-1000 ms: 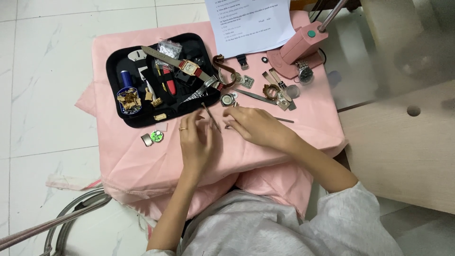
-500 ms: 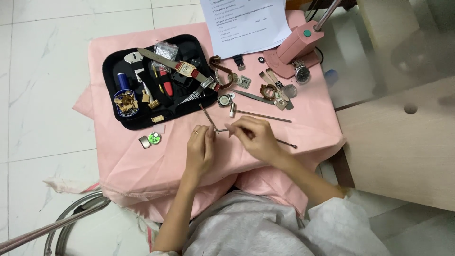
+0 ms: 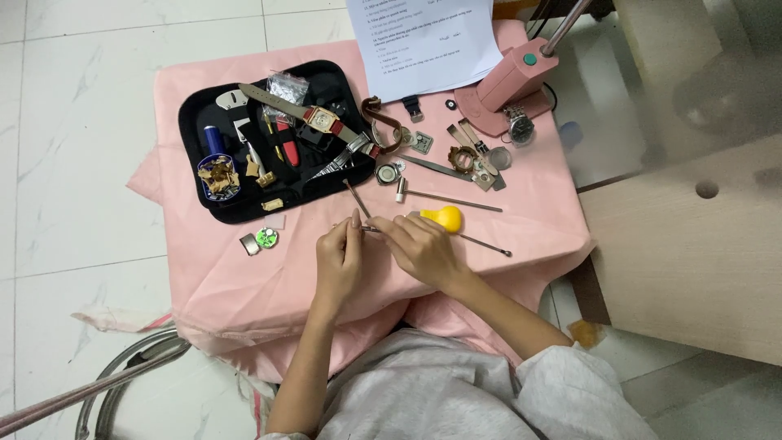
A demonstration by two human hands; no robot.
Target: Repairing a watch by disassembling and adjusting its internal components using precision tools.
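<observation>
1. Hands: the left hand (image 3: 340, 259) and right hand (image 3: 421, 247) meet over the front middle of the counter (image 3: 521, 220), which is draped in pink cloth.
2. Grip, left: fingertips pressed together on a small part, too small to identify, held just above the cloth.
3. Grip, right: thumb and forefinger pinch a thin tool (image 3: 371, 229) whose tip points into the left hand's pinch. Whether tip and part touch cannot be told.
4. Yellow blower (image 3: 445, 218): lies just beyond the right hand's knuckles, beside a long pin (image 3: 484, 243).
5. Tool tray (image 3: 244, 208): black, at rear left, carrying a watch (image 3: 321, 120), screwdrivers and small fittings.
6. Loose parts: a green disc (image 3: 266, 237) and a metal piece (image 3: 249, 244) sit near the left hand; a watch case (image 3: 387, 173) and a rod (image 3: 450, 200) lie just behind the hands.
7. Rear edge: a pink press (image 3: 505, 85) and a printed sheet (image 3: 428, 41).
8. Technique, as a judgement: good work here calls for both wrists braced on the cloth, the part kept low over it so a slip loses nothing, and light, straight pressure along the tool's axis.
</observation>
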